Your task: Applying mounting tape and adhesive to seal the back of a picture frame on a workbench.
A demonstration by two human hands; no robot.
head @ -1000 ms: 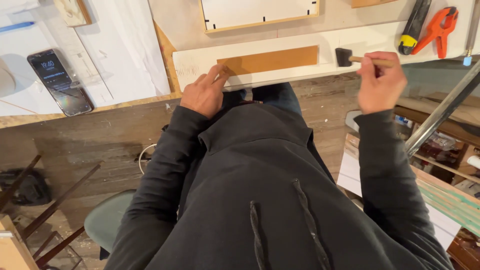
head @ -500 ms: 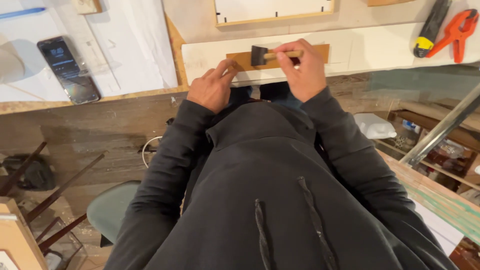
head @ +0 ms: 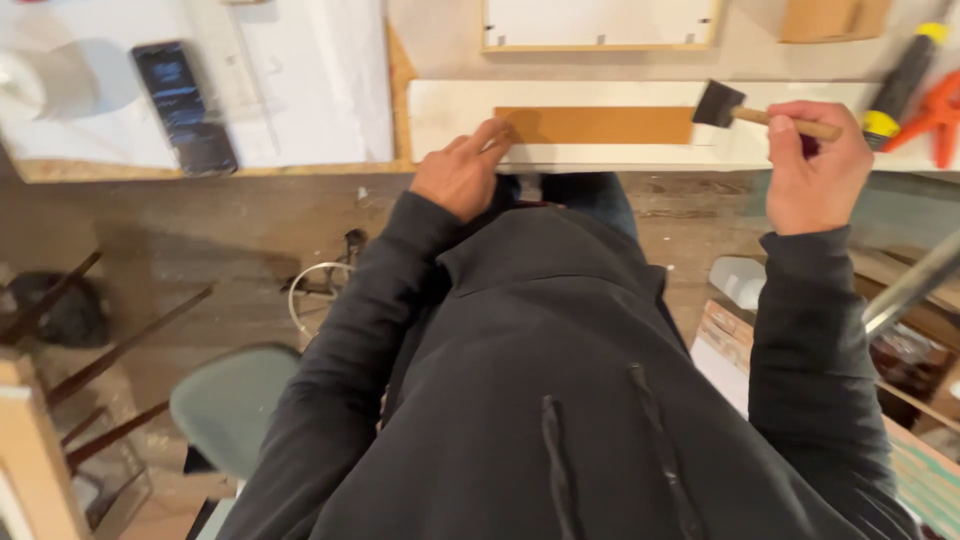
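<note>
Head view: the right hand has its fingers curled tight round the wooden handle of a foam brush, whose black head sits on the white board just past the right end of the brown strip. The left hand rests at the board's near edge, fingers loosely together, tips touching the strip's left end. The board lies along the front edge of the surface. To the right, a screwdriver and an orange clamp lie close to the brush hand, leaving little room there. Left of the board, white paper and a phone lie well apart. A framed panel sits behind the board.
</note>
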